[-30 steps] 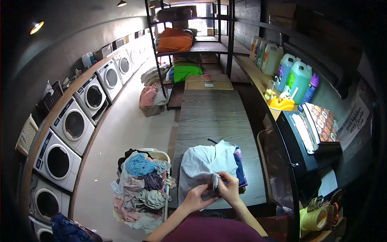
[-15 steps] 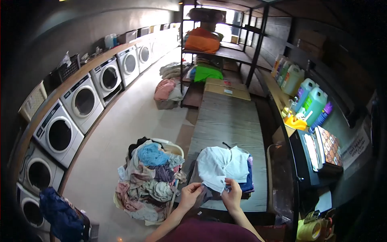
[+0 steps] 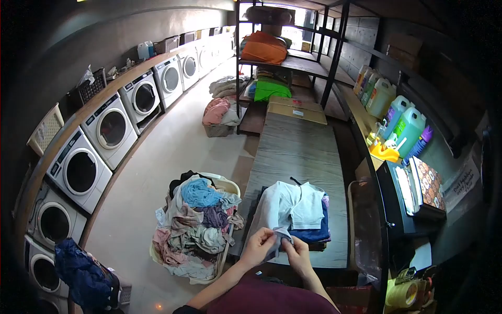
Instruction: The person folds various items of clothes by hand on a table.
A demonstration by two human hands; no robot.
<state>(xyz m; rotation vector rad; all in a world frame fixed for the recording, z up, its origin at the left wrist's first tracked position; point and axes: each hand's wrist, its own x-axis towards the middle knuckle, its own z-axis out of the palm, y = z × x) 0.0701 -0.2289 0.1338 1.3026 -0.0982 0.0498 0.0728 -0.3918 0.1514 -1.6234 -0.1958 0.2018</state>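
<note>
A pale grey garment point(image 3: 276, 205), perhaps a shirt, lies over a stack of folded clothes point(image 3: 315, 234), with dark blue cloth showing beneath. Its near end hangs over the front edge of the table point(image 3: 294, 152). My left hand point(image 3: 260, 246) pinches that near end between thumb and fingers. Close by on the right, my right hand point(image 3: 297, 255) is closed on the same bunched, shadowed cloth. Left of the table stands a laundry basket point(image 3: 230, 184) heaped with crumpled clothes point(image 3: 201, 225), a light blue piece on top.
Front-loading machines point(image 3: 81, 171) line the left wall. Behind the table rises a shelf rack point(image 3: 334, 57) with bundled cloth and a flattened cardboard box point(image 3: 296, 111). Detergent jugs point(image 3: 409, 131) and a black cabinet point(image 3: 400, 196) stand right. A dark blue bag point(image 3: 83, 275) is lower left.
Both hands have drawn closer together and pinch the garment's near end, which was spread between them before. The garment's left side now reaches farther toward me. The view has shifted slightly.
</note>
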